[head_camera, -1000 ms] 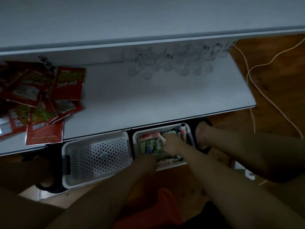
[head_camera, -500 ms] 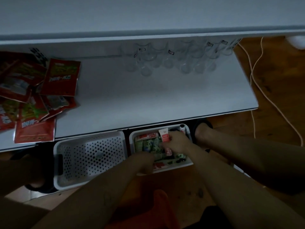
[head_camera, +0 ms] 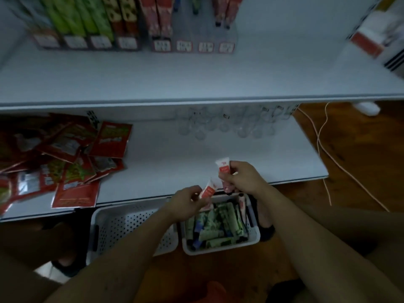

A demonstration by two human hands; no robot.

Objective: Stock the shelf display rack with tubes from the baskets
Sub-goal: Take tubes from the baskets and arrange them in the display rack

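My right hand (head_camera: 242, 179) grips a red and white tube (head_camera: 223, 167) upright above the lower shelf's front edge. My left hand (head_camera: 185, 203) pinches a second red and white tube (head_camera: 208, 190), tilted, just over the right basket (head_camera: 254, 238). That white basket on the floor holds several green, blue and red tubes (head_camera: 215, 224). The display rack (head_camera: 192, 43) stands on the upper shelf, with red boxes and tubes in its left slots. Beside it a second rack (head_camera: 87, 41) holds green and red packs.
An empty white perforated basket (head_camera: 122, 226) sits left of the full one. Red snack packets (head_camera: 63, 162) lie heaped on the lower shelf (head_camera: 218, 149) at left. Clear glasses (head_camera: 227, 125) stand at its back. A thin cable (head_camera: 328, 154) trails over the wooden floor at right.
Both hands have risen out of the right basket, each with a red and white tube. My view has tilted up, so the upper shelf and its racks now show.
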